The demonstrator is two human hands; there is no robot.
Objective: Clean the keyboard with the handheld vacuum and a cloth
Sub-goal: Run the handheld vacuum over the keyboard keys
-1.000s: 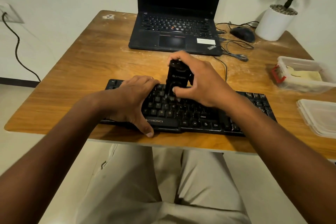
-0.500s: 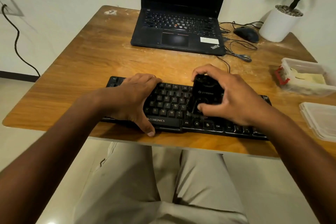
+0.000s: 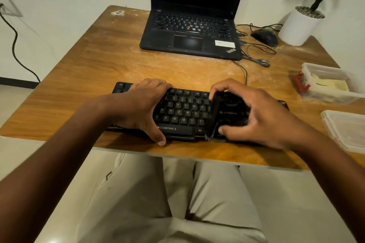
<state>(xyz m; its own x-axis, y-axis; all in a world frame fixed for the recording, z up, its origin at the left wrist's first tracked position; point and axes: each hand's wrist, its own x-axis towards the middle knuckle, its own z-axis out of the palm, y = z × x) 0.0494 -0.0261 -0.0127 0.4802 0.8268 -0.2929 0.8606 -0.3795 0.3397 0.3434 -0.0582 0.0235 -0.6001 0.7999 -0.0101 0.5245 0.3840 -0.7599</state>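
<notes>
The black keyboard (image 3: pixel 183 112) lay near the front edge of the wooden table (image 3: pixel 94 69), and on its right half the right hand (image 3: pixel 262 116) gripped the handheld vacuum (image 3: pixel 227 114), fingers curled over the top of the dark body and the thumb pressed against its near end. The left hand (image 3: pixel 138 106) rested on the left part of the keyboard, fingers laid together over the keys and the thumb splayed out to hook the front edge. The likeliest trouble was the keyboard sliding: it sat close to the table's lip, and a firm sweep of the vacuum toward the person could push it off if the bracing hand eased. Pressing the nozzle hard while dragging could also catch a keycap and pop it loose. The keyboard's cable (image 3: pixel 245 73), running back toward the laptop (image 3: pixel 189 39), might snag if the board shifted. No cloth could be identified anywhere in view; the clear container (image 3: pixel 327 85) at the right held something pale, perhaps the cloth, though that could not be told. The vacuum's nozzle was hidden beneath its own body and the hand, so whether it touched the keys was unclear, as was whether it was running. The keys under both hands were covered, and any dust on the black surface was too fine to make out.
</notes>
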